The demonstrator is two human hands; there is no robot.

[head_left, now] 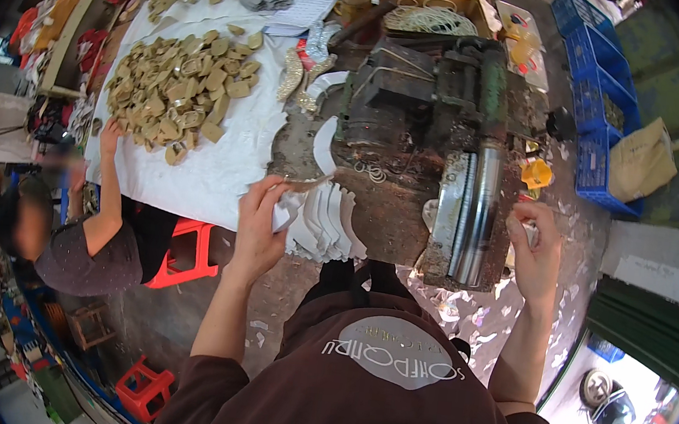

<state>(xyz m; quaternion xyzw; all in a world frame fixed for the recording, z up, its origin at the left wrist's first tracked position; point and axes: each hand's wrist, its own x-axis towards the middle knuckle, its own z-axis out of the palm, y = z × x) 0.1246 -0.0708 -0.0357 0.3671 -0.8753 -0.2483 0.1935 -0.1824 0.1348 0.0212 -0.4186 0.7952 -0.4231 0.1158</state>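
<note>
In front of me on the workbench, my left hand [261, 224] pinches a thin curved strip [309, 183], glittery tan on its visible side. Just under it lies a row of overlapping white curved cut pieces [328, 221], close to my fingers. A single white curved piece [325, 145] rests beyond them. My right hand [538, 250] is raised at the right of a greasy machine [395, 93], beside its shiny metal roller [481, 216]. Its fingers curl in toward the thumb, and whatever they may hold is hidden.
Piles of small tan blocks [177, 93] cover a white sheet [226, 174] on the left. Another person [92, 255] sits there, one hand at the pile. Blue crates [596, 90] stand at the right. Red stools [188, 257] are lower left. Scraps litter the floor [470, 319].
</note>
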